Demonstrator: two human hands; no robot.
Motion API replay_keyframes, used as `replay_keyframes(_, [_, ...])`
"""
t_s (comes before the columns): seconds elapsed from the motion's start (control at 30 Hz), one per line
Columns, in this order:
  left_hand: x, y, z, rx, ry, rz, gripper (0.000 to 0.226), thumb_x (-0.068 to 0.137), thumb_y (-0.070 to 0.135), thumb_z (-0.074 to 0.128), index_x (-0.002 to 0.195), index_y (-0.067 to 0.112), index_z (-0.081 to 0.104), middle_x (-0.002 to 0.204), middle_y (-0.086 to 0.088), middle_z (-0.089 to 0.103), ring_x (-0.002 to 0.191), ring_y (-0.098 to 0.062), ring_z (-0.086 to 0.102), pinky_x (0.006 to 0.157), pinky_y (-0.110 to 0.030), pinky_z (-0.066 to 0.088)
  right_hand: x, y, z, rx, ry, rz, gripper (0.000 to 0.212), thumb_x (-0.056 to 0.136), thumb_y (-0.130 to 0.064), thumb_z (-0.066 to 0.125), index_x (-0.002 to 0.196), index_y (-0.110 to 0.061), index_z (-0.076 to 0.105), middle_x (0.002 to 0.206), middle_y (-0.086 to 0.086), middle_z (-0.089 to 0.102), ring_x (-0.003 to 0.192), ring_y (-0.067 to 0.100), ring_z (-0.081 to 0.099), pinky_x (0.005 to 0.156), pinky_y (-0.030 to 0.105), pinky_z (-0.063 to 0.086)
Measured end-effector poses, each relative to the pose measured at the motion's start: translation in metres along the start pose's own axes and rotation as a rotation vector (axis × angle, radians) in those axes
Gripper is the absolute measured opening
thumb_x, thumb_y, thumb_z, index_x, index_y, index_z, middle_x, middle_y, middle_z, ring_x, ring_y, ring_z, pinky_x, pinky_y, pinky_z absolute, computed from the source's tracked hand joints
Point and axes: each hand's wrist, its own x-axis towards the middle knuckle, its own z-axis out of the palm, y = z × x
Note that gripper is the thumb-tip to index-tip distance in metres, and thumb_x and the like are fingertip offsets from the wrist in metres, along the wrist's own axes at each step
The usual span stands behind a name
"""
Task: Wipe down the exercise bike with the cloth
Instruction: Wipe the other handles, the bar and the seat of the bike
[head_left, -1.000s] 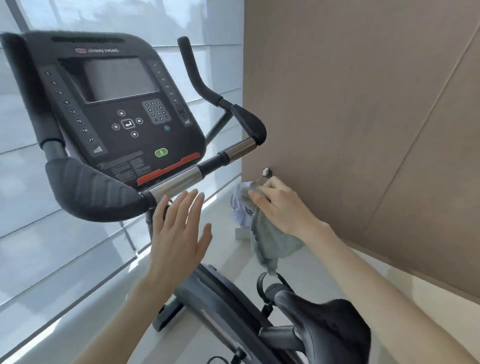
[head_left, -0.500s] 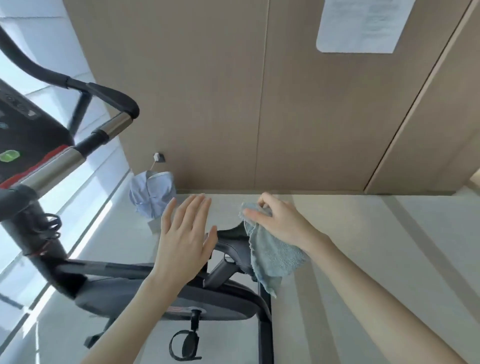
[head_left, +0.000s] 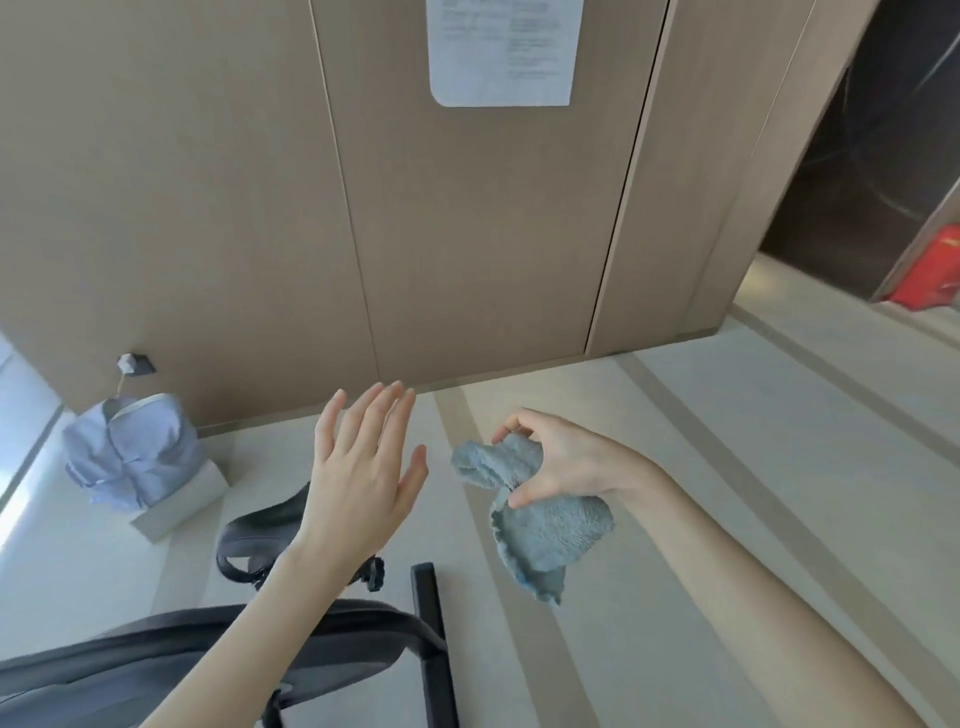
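View: looking down at a pale striped floor (head_left: 675, 467) that meets a tan panelled wall (head_left: 234, 208).
Left hand (head_left: 363, 483): raised near the centre of the view with its back to the camera. The fingers are straight and close together, the thumb is out, and it grasps nothing.
Right hand (head_left: 561, 462): at 3 o'clock from the left hand and apart from it, with fingers and thumb curled round the cloth.
Cloth (head_left: 550, 530): blue-grey and fluffy. One end bunches out at 9 o'clock from the fist. The rest hangs toward 6 o'clock, clear of the bike.
Exercise bike (head_left: 208, 649): dark body at 7 o'clock. Its black saddle (head_left: 254, 535) is partly hidden behind the left wrist.
Paper sheet (head_left: 498, 52): on the wall at 12 o'clock, its print too blurred to read.
Pale blue fabric (head_left: 130, 457): at 9 o'clock, draped over a white block (head_left: 182, 504) by the wall.
Red object (head_left: 935, 270): at 3 o'clock, cut off by the frame edge.
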Motion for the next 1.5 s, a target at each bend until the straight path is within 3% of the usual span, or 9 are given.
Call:
replay_keyframes(0.13, [0.039, 0.050, 0.030, 0.009, 0.001, -0.011, 0.048, 0.095, 0.029, 0.044, 0.131, -0.001, 0.054, 0.134, -0.016, 0.056, 0.129, -0.030, 0.045, 0.115, -0.050, 0.022, 0.006, 0.052, -0.051, 0.100, 0.080, -0.059, 0.033, 0.071, -0.015, 0.079, 0.102, -0.021, 0.068, 0.098, -0.003, 0.068, 0.093, 0.015, 0.064, 0.087, 0.034, 0.051])
replay_keyframes(0.3, [0.087, 0.105, 0.066, 0.010, 0.027, -0.048, 0.048, 0.094, 0.029, 0.044, 0.130, -0.001, 0.054, 0.132, -0.015, 0.056, 0.128, -0.030, 0.045, 0.115, -0.049, 0.021, 0.018, 0.104, -0.115, 0.101, 0.073, -0.098, 0.014, 0.079, -0.024, 0.076, 0.088, -0.016, 0.071, 0.086, 0.002, 0.070, 0.084, 0.020, 0.067, 0.079, 0.037, 0.052])
replay_keyframes(0.5, [0.122, 0.138, 0.106, 0.028, -0.019, -0.102, 0.048, 0.094, 0.030, 0.043, 0.129, 0.000, 0.056, 0.132, -0.015, 0.057, 0.126, -0.030, 0.047, 0.115, -0.047, 0.021, 0.048, 0.147, -0.163, 0.030, 0.070, -0.113, 0.040, 0.092, -0.039, 0.057, 0.073, -0.004, 0.052, 0.081, -0.006, 0.045, 0.064, 0.004, 0.044, 0.065, 0.027, 0.033])
replay_keyframes(0.7, [0.155, 0.132, 0.152, 0.046, -0.044, -0.138, 0.047, 0.095, 0.031, 0.041, 0.127, 0.001, 0.058, 0.129, -0.014, 0.059, 0.124, -0.028, 0.047, 0.113, -0.046, 0.023, 0.108, 0.180, -0.185, 0.143, 0.071, -0.063, 0.048, 0.091, -0.055, 0.046, 0.078, -0.009, 0.046, 0.070, -0.001, 0.039, 0.062, 0.013, 0.038, 0.061, 0.033, 0.029])
replay_keyframes(0.87, [0.188, 0.106, 0.205, 0.057, -0.055, -0.180, 0.046, 0.095, 0.032, 0.040, 0.124, 0.001, 0.059, 0.128, -0.014, 0.060, 0.122, -0.028, 0.048, 0.113, -0.045, 0.022, 0.182, 0.195, -0.199, 0.194, 0.112, -0.113, 0.056, 0.093, -0.053, 0.044, 0.084, 0.002, 0.044, 0.073, -0.003, 0.039, 0.065, 0.011, 0.040, 0.063, 0.032, 0.030])
replay_keyframes(1.0, [0.223, 0.066, 0.251, 0.080, -0.059, -0.218, 0.047, 0.095, 0.032, 0.041, 0.124, 0.001, 0.059, 0.128, -0.013, 0.060, 0.122, -0.028, 0.049, 0.113, -0.045, 0.022, 0.258, 0.188, -0.214, 0.186, 0.120, -0.208, 0.038, 0.097, -0.037, 0.050, 0.069, -0.016, 0.036, 0.058, -0.013, 0.031, 0.050, 0.003, 0.029, 0.051, 0.021, 0.024])
replay_keyframes(1.17, [0.274, -0.004, 0.291, 0.123, -0.024, -0.284, 0.047, 0.094, 0.032, 0.042, 0.124, 0.000, 0.060, 0.126, -0.013, 0.061, 0.120, -0.027, 0.050, 0.113, -0.046, 0.025, 0.367, 0.162, -0.232, 0.269, 0.090, -0.237, 0.023, 0.090, -0.041, 0.061, 0.092, -0.019, 0.057, 0.089, 0.003, 0.067, 0.074, 0.013, 0.060, 0.070, 0.032, 0.045])
replay_keyframes(1.37, [0.310, -0.086, 0.312, 0.204, -0.021, -0.395, 0.047, 0.094, 0.032, 0.044, 0.124, 0.000, 0.060, 0.126, -0.013, 0.061, 0.120, -0.027, 0.049, 0.111, -0.047, 0.027, 0.478, 0.116, -0.239, 0.260, -0.227, -0.247, 0.062, 0.060, -0.031, 0.087, 0.111, -0.025, 0.053, 0.106, -0.006, 0.067, 0.093, 0.008, 0.066, 0.082, 0.031, 0.054])
replay_keyframes(1.5, [0.315, -0.141, 0.320, 0.292, -0.040, -0.500, 0.046, 0.094, 0.033, 0.043, 0.123, 0.002, 0.061, 0.125, -0.012, 0.061, 0.121, -0.026, 0.049, 0.110, -0.047, 0.028, 0.551, 0.081, -0.221, 0.197, -0.322, -0.356, 0.058, 0.068, -0.011, 0.081, 0.117, -0.021, 0.052, 0.102, -0.001, 0.066, 0.087, 0.012, 0.066, 0.076, 0.031, 0.056])
